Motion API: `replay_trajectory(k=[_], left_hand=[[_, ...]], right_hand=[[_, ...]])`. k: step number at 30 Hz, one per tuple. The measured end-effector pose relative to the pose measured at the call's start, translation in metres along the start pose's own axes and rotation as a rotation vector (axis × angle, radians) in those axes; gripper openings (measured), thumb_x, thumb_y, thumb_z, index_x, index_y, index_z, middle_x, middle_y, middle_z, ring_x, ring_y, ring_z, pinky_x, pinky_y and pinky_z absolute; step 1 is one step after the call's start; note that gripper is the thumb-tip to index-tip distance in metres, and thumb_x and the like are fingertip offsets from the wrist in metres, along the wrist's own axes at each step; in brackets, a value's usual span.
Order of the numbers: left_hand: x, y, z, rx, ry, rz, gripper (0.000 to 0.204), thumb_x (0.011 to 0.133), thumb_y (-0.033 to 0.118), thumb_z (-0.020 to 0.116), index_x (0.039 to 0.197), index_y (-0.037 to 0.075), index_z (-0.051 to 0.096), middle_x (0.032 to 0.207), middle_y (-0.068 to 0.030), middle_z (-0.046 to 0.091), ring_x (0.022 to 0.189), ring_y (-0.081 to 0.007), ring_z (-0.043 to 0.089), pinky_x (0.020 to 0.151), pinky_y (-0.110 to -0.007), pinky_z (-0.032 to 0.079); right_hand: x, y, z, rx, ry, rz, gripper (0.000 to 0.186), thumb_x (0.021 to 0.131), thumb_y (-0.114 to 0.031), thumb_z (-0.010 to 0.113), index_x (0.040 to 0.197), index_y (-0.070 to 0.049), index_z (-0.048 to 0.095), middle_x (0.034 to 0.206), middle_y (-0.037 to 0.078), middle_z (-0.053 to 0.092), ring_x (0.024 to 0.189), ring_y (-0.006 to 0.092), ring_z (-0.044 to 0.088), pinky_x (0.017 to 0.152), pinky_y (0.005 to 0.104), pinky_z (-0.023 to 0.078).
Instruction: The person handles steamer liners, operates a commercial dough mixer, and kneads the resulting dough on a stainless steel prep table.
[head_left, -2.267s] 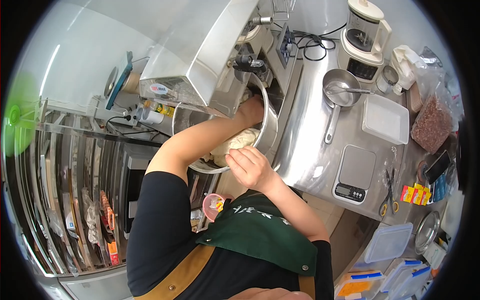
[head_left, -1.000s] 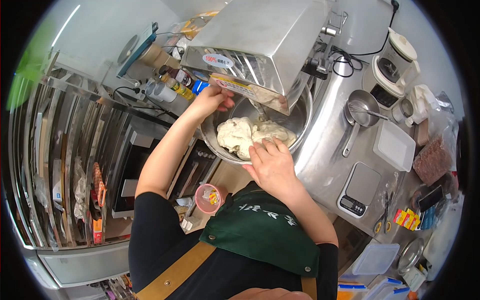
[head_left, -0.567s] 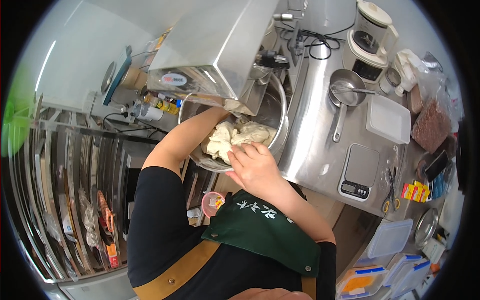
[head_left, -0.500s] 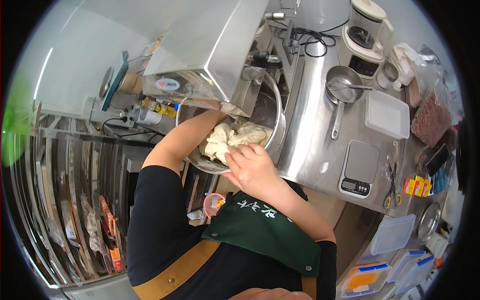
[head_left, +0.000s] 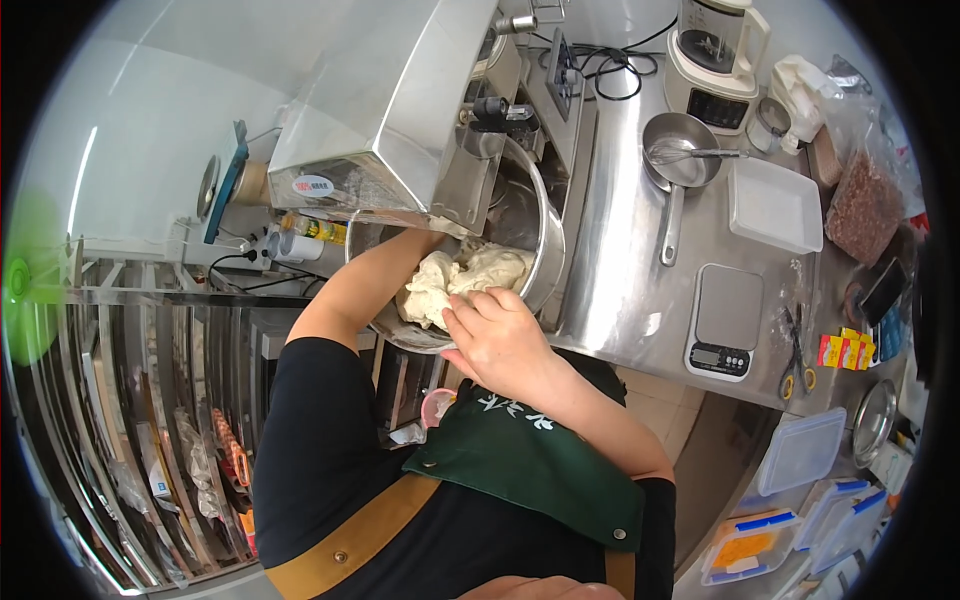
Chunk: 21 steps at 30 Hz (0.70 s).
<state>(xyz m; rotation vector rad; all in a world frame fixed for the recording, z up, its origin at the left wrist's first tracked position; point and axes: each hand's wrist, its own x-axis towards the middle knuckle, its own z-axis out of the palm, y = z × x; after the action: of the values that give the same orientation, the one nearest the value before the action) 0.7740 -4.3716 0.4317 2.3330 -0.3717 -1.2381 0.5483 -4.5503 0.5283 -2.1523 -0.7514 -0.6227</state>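
Note:
A steel mixing bowl (head_left: 549, 230) stands under the stand mixer's large metal head (head_left: 350, 130). Pale, sticky dough (head_left: 430, 285) lies in lumps inside it. My left forearm (head_left: 370, 275) reaches over the rim into the bowl, and my left hand is hidden behind the mixer head and the dough, so its fingers do not show. My right hand (head_left: 505, 340) is at the bowl's near rim, closed over it: the bent fingers lie inside against the dough, the thumb is on the outer side.
Right of the bowl, a steel counter (head_left: 610, 290) carries a saucepan (head_left: 680, 150) with a whisk, a plastic tub (head_left: 775, 207), a digital scale (head_left: 728, 305), scissors (head_left: 795, 355) and a blender (head_left: 712, 65). A metal rack (head_left: 150, 400) is at the left. Lidded plastic boxes (head_left: 750, 548) sit lower right.
The view has shifted slightly, so the mixer sits a little further left in the picture. Both arms stay at the bowl, and the dough looks nearly the same.

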Motion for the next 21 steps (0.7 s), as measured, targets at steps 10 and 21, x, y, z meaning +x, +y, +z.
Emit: replay_trajectory(k=[10, 21], left_hand=[[-0.005, -0.011, -0.011, -0.009, -0.055, -0.016, 0.026, 0.081, 0.020, 0.051, 0.102, 0.005, 0.055, 0.091, -0.0094, 0.060, 0.084, -0.0155, 0.056, 0.069, -0.027, 0.045], [-0.001, -0.011, -0.014, 0.013, -0.096, -0.040, 0.028, 0.081, 0.022, 0.051, 0.103, 0.005, 0.056, 0.092, -0.0096, 0.060, 0.085, -0.0159, 0.056, 0.071, -0.028, 0.045]], right_hand=[[-0.002, 0.000, 0.002, 0.019, 0.000, 0.033, 0.044, 0.061, -0.026, 0.067, 0.094, 0.002, 0.059, 0.097, 0.011, 0.057, 0.090, 0.0213, 0.051, 0.081, 0.0317, 0.037], [-0.004, 0.000, 0.002, 0.035, -0.002, 0.065, 0.046, 0.060, -0.027, 0.068, 0.094, 0.003, 0.058, 0.096, 0.011, 0.057, 0.092, 0.0215, 0.050, 0.082, 0.0314, 0.037]])
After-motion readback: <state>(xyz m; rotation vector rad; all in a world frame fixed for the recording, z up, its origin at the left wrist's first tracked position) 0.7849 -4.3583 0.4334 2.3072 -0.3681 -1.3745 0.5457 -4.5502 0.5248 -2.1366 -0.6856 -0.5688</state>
